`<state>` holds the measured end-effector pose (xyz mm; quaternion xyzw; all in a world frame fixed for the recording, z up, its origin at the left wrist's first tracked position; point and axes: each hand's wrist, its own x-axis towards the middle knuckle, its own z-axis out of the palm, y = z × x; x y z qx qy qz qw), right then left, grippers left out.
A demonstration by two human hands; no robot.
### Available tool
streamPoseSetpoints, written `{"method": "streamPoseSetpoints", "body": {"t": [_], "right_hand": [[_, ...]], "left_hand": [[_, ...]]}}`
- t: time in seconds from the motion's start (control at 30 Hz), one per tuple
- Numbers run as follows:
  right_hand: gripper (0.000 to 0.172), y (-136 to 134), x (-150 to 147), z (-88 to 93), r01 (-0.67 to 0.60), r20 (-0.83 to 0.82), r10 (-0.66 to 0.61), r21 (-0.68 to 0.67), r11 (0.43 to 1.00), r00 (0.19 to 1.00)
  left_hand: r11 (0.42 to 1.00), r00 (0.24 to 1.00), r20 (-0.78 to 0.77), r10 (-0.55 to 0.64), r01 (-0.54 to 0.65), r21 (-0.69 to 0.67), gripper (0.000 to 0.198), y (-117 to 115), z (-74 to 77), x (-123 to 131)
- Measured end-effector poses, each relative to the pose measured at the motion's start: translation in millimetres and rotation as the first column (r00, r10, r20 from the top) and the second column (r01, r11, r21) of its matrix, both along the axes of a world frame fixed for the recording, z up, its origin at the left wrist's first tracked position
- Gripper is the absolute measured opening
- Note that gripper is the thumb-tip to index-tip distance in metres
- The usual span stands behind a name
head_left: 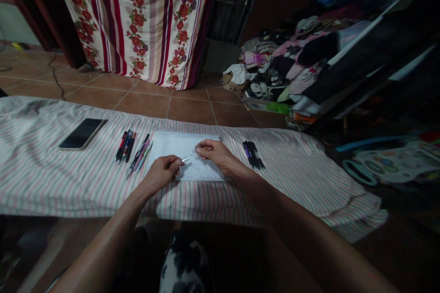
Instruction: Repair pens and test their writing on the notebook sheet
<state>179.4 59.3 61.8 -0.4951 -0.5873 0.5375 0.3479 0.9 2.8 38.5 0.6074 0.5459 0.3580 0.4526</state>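
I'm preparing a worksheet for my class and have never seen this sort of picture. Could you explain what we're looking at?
There is no machine here: these are a person's two bare hands. The single picture comes from a camera worn on that person's head, looking forward and down, so the forearms reach in from the bottom.

In front is a surface covered by a striped cloth. On it lie a dark-screened phone, two groups of pens left of a pale notebook, and more dark pens to its right.

Over the notebook, the left hand holds a small, shiny, slender piece. The right hand seems to pinch something small and pale, too unclear to name.
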Motion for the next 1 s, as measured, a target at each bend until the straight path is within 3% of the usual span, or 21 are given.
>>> {"method": "streamPoseSetpoints", "body": {"t": [0.13, 0.37, 0.67, 1.0], "right_hand": [[0.016, 7, -1, -8.3, 0.058, 0.097, -0.06, 0.025, 0.998, 0.993], [0.029, 31, -15, -31.6, -0.023, 0.363, -0.046, 0.184, 0.983, 0.931], [0.018, 49, -28, -51.2, -0.191, 0.512, 0.011, 0.3, 0.935, 0.859], [0.018, 54, -34, -62.4, -0.306, 0.634, -0.004, 0.379, 0.873, 0.774]], "left_hand": [[0.996, 0.991, -0.105, 0.087, -0.086, 0.015, 0.028, 6, -11.5, -2], [0.974, 0.944, -0.272, 0.188, -0.143, 0.176, 0.024, 10, -31.4, -2], [0.887, 0.815, -0.522, 0.25, 0.024, 0.462, 0.023, 16, -45.1, 4], [0.842, 0.788, -0.551, 0.275, 0.08, 0.534, 0.024, 21, -56.8, 4]]}}
